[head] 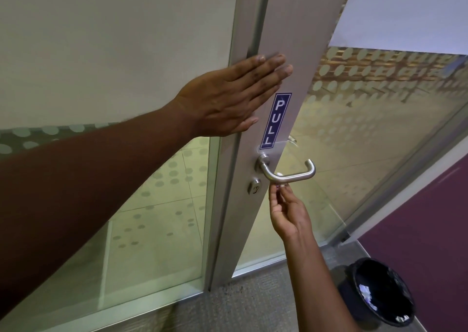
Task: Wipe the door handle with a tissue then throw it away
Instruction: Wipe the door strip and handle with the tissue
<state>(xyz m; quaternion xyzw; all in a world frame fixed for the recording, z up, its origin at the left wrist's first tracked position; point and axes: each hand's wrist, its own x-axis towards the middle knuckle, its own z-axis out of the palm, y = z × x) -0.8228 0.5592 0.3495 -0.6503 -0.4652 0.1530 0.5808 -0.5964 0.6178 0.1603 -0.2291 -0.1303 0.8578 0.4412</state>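
A brushed-steel lever door handle (291, 177) sticks out from the grey door stile (286, 40), below a blue PULL sticker (276, 121). My right hand (288, 212) reaches up from below, its fingertips pinched together right under the handle bar. A small white bit of tissue (279, 174) peeks out just above those fingertips, behind the bar; most of it is hidden. My left hand (233, 96) lies flat against the door edge above the sticker, fingers stretched out, holding nothing.
A round bin (379, 293) with a black liner and a few white scraps stands on the grey carpet at the lower right. Frosted dotted glass panels flank the door, which stands ajar. A keyhole cylinder (254, 187) sits under the handle.
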